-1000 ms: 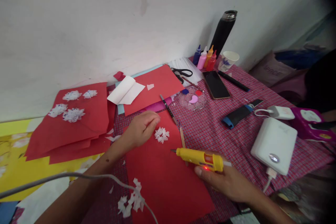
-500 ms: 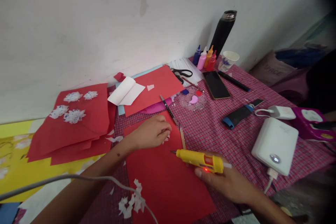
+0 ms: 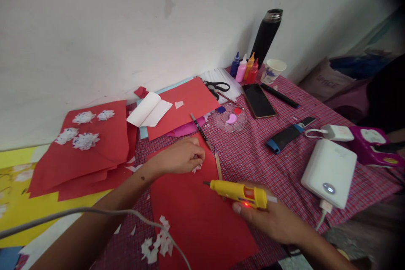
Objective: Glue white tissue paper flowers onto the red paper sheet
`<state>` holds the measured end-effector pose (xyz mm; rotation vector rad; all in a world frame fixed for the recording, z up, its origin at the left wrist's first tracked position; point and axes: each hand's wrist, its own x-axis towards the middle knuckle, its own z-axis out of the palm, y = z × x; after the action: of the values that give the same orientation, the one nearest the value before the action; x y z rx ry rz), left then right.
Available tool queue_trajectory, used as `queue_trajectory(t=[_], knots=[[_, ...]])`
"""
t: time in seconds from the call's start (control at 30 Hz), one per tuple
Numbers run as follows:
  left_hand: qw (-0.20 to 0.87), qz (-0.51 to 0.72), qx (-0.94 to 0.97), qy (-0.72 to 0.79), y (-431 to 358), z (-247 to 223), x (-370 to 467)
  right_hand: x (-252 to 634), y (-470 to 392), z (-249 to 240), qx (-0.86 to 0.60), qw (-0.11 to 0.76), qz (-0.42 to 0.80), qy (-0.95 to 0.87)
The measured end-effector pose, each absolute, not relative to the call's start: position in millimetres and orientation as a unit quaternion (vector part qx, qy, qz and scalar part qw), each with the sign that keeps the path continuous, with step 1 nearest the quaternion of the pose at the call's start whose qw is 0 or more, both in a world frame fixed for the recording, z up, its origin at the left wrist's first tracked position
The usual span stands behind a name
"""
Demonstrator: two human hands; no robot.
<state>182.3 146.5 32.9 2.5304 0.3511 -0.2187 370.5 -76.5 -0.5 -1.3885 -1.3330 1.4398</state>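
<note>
A yellow hot glue gun [image 3: 236,192] with a glowing red light lies in my right hand [image 3: 272,217], its nozzle pointing left over the red paper sheet [image 3: 202,211]. My left hand [image 3: 180,155] rests at the upper part of that sheet with its fingers curled together. Small pale paper bits [image 3: 196,168] show just below those fingertips; whether the fingers pinch anything is hidden. Cut white paper pieces [image 3: 156,242] lie at the sheet's lower left. White crumpled paper flowers [image 3: 86,141] sit on a stack of red sheets [image 3: 110,152] at the left.
Beyond my hands lie a pencil [image 3: 200,128], scissors [image 3: 218,86] and a paint palette [image 3: 230,119]. A phone [image 3: 258,100], paint bottles [image 3: 241,70], a black flask [image 3: 267,36] and a paper cup [image 3: 273,70] stand further back. A grey cable [image 3: 123,211] crosses over my left forearm. A white power bank [image 3: 329,173] lies right.
The whole view has shifted slightly. Both hands hold nearly the same pose, and the glue gun stays in my right hand.
</note>
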Motion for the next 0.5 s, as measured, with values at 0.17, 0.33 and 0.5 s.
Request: queue_trajectory(t=[0.17,0.33,0.5], knots=[[0.280,-0.084,0.947,0.130,146,36,184,370,-77,-1,-0.545,0.375,0.545,-0.515],[0.271,-0.079,0.951,0.129,148,43,183,370,-77,-1,-0.544,0.374,0.541,-0.521],[0.285,-0.109,0.946,0.111,153,50,191,370,-78,-3,-0.545,0.379,0.540,-0.518]])
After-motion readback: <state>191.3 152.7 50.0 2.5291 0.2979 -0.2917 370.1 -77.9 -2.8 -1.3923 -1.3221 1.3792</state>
